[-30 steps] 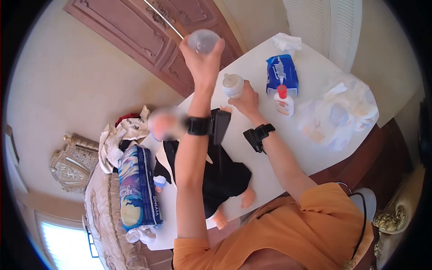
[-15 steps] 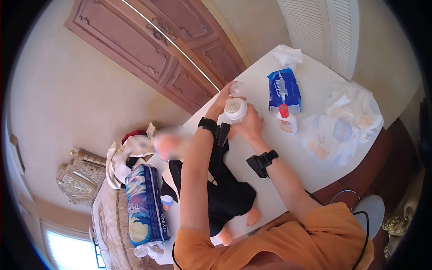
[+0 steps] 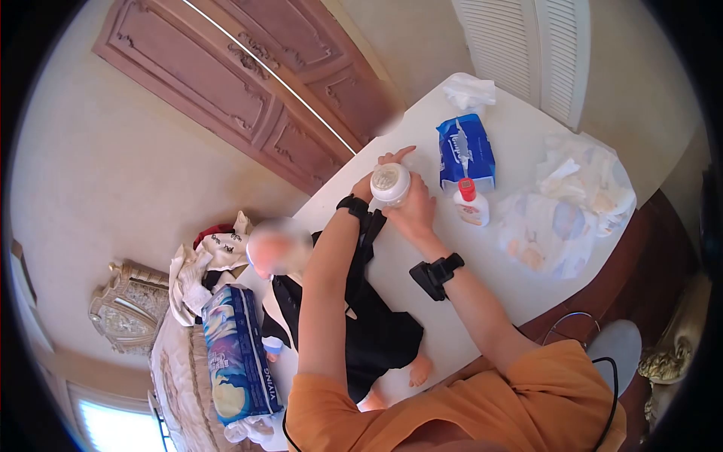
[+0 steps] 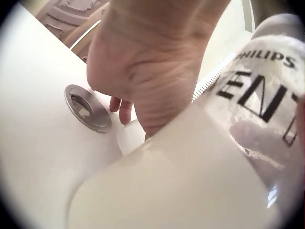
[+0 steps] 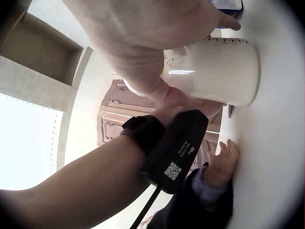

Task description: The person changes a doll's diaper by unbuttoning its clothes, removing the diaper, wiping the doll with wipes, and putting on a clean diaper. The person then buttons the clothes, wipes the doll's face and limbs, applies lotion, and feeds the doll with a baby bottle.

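Observation:
My right hand (image 3: 414, 213) grips a Philips Avent baby bottle (image 3: 390, 183) with a white collar and milky contents, seen from above in the head view. Its printed upper part and milky body fill much of the left wrist view. My left hand (image 3: 382, 167) is close behind the bottle, low over the white table (image 3: 459, 301), one finger extended. In the left wrist view a small translucent cap (image 4: 131, 137) lies right at the left hand's fingers, partly hidden by the bottle; I cannot tell whether they hold it.
A doll in black clothes (image 3: 380, 331) lies under the left forearm. A blue tissue pack (image 3: 467, 151) and red-capped white bottle (image 3: 471, 205) stand to the right, beside crumpled clear plastic (image 3: 550, 233). A blue YIYING pack (image 3: 237, 354) is left; a round metal fitting (image 4: 88, 109) sits in the tabletop.
My left hand has come down from high up, where it held the clear cap, to low behind the bottle. The right hand has moved the bottle slightly nearer, beside the left hand.

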`<state>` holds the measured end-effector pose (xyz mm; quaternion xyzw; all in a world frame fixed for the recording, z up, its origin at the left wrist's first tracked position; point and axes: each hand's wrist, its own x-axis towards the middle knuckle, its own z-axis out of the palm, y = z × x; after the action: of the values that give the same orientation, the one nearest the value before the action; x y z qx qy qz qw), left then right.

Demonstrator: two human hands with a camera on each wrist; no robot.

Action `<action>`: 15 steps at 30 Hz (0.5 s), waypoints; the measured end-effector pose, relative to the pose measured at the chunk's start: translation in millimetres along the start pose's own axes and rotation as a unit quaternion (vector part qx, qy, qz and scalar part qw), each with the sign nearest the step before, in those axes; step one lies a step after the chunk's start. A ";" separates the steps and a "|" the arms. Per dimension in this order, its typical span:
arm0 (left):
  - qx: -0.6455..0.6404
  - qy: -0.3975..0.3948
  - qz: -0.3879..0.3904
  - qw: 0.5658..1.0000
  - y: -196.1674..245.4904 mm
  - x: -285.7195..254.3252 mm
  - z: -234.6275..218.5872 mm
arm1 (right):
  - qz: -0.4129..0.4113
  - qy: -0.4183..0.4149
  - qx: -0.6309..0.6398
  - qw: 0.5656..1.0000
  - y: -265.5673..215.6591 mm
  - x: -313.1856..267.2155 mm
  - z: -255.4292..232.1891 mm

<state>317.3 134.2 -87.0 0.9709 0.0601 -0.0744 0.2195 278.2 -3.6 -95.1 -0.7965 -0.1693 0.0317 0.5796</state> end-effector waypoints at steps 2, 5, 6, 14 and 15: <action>0.011 0.016 0.009 1.000 -9.5 0.4 4.8 | -0.013 0.008 0.013 1.000 2.7 0.1 3.1; -0.173 -0.037 0.051 0.983 -41.3 11.0 3.2 | -0.023 0.006 0.036 0.999 5.9 3.0 4.1; -0.166 0.007 0.069 0.984 -50.7 14.7 3.3 | -0.015 0.003 0.043 0.999 6.2 3.2 4.4; -0.161 0.189 -0.064 0.966 -19.6 -143.2 -85.2 | -0.055 0.006 0.126 0.991 17.4 2.1 13.4; -0.193 0.191 -0.096 0.958 -21.3 -174.3 -93.0 | -0.064 0.012 0.155 0.986 18.4 3.9 14.4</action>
<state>154.0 179.1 16.9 0.8957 0.2072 0.1049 0.3791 282.6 5.7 -116.4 -0.6847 -0.2062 0.0106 0.6989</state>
